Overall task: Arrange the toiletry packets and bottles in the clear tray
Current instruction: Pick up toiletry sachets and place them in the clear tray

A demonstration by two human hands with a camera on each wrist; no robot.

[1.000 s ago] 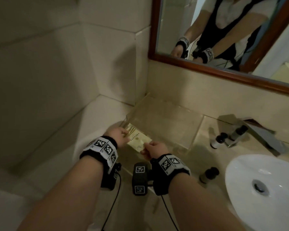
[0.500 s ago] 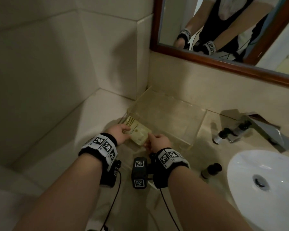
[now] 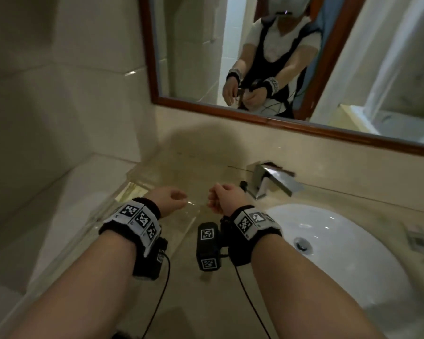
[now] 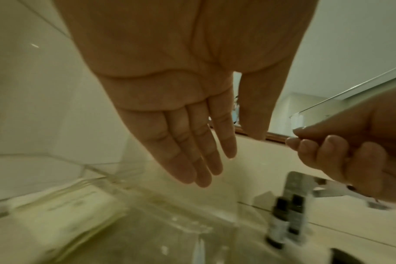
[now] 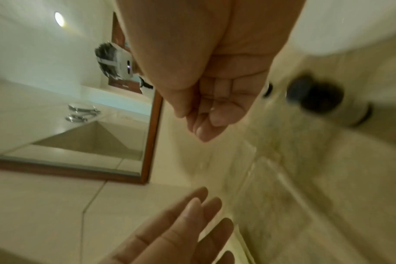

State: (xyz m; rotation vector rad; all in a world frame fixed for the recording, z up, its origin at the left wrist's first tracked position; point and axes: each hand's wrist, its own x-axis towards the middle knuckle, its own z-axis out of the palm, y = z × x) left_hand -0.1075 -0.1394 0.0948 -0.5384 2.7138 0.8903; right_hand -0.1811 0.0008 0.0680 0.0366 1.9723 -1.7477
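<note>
The clear tray [image 3: 142, 171] sits in the counter's back corner, with pale packets [image 3: 132, 192] lying flat at its left end. In the left wrist view the packets [image 4: 57, 214] show blurred inside the tray [image 4: 97, 171]. My left hand [image 3: 179, 199] hovers above the tray, fingers straight and empty [image 4: 203, 169]. A short way to its right my right hand [image 3: 212, 200] also hovers, fingers loosely curled with nothing in them [image 5: 203, 128]. Two small dark-capped bottles [image 4: 285, 221] stand on the counter by the tap. Another bottle [image 5: 317, 96] shows blurred in the right wrist view.
A chrome tap [image 3: 272, 179] juts out right of the tray, over a white basin [image 3: 328, 253]. A wood-framed mirror [image 3: 255, 116] hangs on the back wall. Tiled wall [image 3: 59, 94] closes the left side.
Both hands have let go of the packets, which now lie in the tray, and have lifted up and apart. The head view has tilted up toward the mirror.
</note>
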